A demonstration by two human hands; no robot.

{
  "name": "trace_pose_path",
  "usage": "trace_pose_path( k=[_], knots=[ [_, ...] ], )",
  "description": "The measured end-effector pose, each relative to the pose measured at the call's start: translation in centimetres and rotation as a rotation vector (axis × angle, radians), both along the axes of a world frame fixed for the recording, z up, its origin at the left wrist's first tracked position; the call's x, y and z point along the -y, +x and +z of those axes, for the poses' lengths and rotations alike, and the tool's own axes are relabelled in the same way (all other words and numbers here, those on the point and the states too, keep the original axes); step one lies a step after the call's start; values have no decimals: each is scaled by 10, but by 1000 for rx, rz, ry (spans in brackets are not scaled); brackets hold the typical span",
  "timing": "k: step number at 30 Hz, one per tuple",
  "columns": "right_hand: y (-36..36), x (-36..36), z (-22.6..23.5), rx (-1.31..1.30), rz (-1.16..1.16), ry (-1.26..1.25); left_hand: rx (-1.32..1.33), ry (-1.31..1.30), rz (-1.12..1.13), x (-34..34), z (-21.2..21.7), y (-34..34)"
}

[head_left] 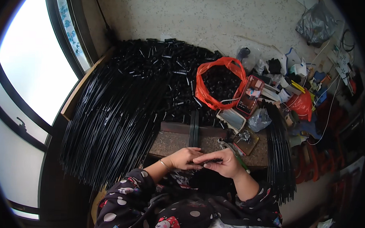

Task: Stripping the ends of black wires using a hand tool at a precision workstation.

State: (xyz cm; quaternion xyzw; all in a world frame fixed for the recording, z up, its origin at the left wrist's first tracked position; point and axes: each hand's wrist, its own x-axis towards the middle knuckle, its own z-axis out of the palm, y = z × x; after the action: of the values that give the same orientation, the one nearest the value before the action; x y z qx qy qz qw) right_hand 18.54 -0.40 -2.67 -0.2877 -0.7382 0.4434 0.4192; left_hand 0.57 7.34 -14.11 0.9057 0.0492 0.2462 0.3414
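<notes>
My left hand (183,159) is closed at the near ends of a few thin black rods (194,133), which lie side by side across a dark brown block (175,128) on the speckled bench top. A bracelet circles that wrist. Touching it, my right hand (224,162) has its thumb and fingers brought together around something small and dark, mostly hidden. Close to the right hand's fingers, a pair of pliers (226,145) with a green handle lies at the bench edge. A great bundle of long black rods (108,131) hangs over the edge to the left.
Short black tubular parts (152,59) are heaped behind. An open red plastic bag (199,92) holds small dark pieces. Beside it are a phone (250,94), a clear container (232,119) and a small tray (250,146) of metal bits. More rods (279,155) hang at right, near clutter and cables.
</notes>
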Motion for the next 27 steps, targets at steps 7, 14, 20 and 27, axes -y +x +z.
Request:
trace_pose_path(
  k=[7, 14, 20, 27],
  knots=[
    [0, -25, 30, 449, 124, 319, 108, -301, -31, 11, 83, -3],
    [70, -114, -23, 294, -598, 32, 219, -387, -197, 12, 122, 0],
    [117, -129, -96, 897, -745, 447, 256, -437, -62, 16, 126, -6],
    [124, -124, -88, 947, -743, 647, 275, -435, 35, 11, 128, -2]
  ],
)
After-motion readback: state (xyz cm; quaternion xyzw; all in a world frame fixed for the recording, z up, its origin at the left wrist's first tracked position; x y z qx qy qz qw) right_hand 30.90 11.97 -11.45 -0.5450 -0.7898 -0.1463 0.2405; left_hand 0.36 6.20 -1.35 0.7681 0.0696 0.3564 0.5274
